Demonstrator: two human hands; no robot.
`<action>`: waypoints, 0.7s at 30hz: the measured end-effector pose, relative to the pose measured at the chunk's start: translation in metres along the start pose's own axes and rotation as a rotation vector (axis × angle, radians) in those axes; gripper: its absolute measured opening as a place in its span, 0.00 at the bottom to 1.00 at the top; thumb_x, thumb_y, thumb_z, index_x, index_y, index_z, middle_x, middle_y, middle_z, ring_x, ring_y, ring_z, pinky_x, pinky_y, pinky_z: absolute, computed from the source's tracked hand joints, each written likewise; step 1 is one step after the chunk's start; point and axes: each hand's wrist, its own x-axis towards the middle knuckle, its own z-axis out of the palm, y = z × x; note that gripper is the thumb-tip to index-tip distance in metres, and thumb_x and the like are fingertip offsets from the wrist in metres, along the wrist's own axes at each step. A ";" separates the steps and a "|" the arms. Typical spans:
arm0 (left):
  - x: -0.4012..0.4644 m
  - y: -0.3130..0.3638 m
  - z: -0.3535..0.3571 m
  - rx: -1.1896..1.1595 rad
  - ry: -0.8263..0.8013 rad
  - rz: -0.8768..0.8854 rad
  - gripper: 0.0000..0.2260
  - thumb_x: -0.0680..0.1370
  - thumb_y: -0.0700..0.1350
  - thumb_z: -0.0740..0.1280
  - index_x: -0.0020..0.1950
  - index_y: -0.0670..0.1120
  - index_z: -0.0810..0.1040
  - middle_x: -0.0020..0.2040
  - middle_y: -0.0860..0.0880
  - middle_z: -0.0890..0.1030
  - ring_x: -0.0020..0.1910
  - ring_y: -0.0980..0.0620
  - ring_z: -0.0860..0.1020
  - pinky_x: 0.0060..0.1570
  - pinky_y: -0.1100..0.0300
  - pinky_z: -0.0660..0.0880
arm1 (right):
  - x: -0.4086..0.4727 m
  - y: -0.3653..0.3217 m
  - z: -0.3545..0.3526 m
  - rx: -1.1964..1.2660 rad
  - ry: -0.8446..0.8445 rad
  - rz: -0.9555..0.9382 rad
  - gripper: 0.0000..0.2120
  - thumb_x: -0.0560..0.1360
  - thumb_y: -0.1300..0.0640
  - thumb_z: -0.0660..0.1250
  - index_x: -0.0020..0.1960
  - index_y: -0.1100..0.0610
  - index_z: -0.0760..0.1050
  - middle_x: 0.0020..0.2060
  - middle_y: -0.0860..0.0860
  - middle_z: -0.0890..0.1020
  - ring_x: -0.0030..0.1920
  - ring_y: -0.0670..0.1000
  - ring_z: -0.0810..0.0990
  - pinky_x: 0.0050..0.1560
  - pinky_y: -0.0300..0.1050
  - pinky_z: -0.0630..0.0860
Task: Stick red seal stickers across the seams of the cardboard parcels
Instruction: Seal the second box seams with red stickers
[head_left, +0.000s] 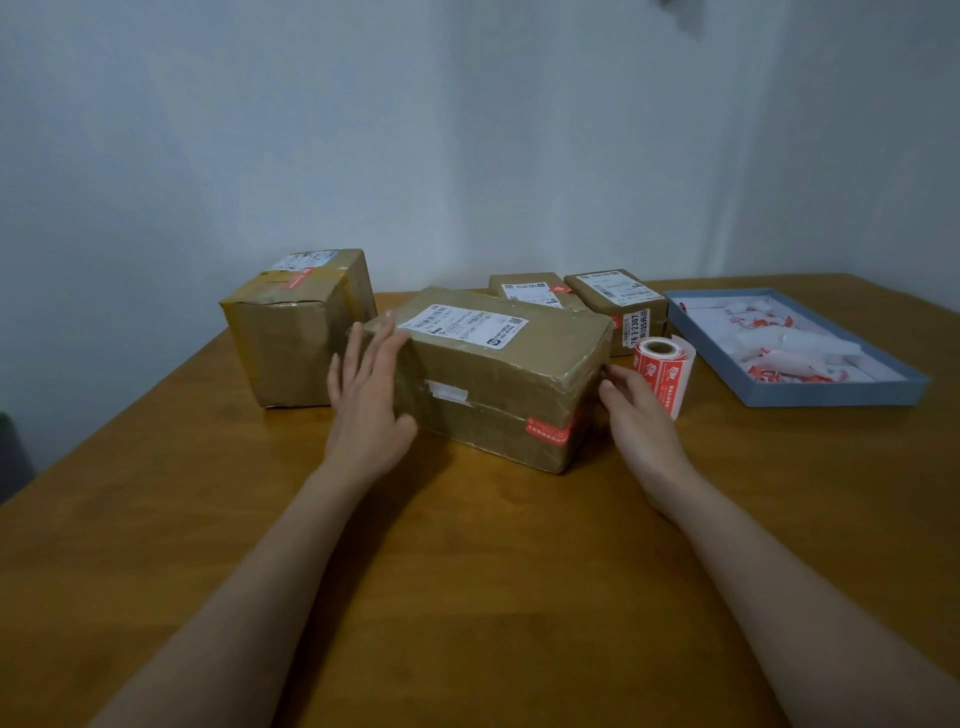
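A long taped cardboard parcel lies in the middle of the wooden table, a white shipping label on top and a red seal sticker wrapped over its front right corner seam. My left hand lies flat against the parcel's left end, fingers spread. My right hand touches its right end, fingers slightly curled. The two hands hold the parcel between them. A roll of red seal stickers stands just right of the parcel, behind my right hand.
A taller box with a red sticker on top stands at the left. Two small parcels lie behind the middle one. A shallow blue tray with peeled backing scraps sits at the right. A pale wall runs behind the table.
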 end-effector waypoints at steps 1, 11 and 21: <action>-0.003 0.002 -0.003 -0.024 0.023 0.028 0.36 0.67 0.30 0.65 0.73 0.50 0.62 0.78 0.52 0.56 0.77 0.54 0.45 0.75 0.45 0.41 | 0.001 0.000 -0.001 0.010 -0.004 0.016 0.19 0.82 0.52 0.55 0.72 0.51 0.65 0.66 0.48 0.72 0.66 0.49 0.70 0.66 0.50 0.69; -0.010 0.055 -0.019 -0.015 0.320 0.421 0.16 0.71 0.41 0.60 0.55 0.38 0.80 0.55 0.42 0.81 0.58 0.47 0.75 0.65 0.44 0.67 | 0.003 -0.001 -0.006 0.076 -0.126 0.126 0.16 0.80 0.66 0.56 0.61 0.55 0.76 0.53 0.51 0.81 0.53 0.51 0.80 0.55 0.49 0.79; -0.016 0.074 0.017 0.125 0.116 0.425 0.19 0.78 0.53 0.55 0.59 0.44 0.78 0.56 0.46 0.80 0.58 0.50 0.73 0.62 0.55 0.60 | -0.007 -0.002 -0.025 -0.002 -0.343 0.141 0.10 0.74 0.65 0.68 0.48 0.51 0.80 0.49 0.50 0.82 0.52 0.50 0.81 0.55 0.45 0.79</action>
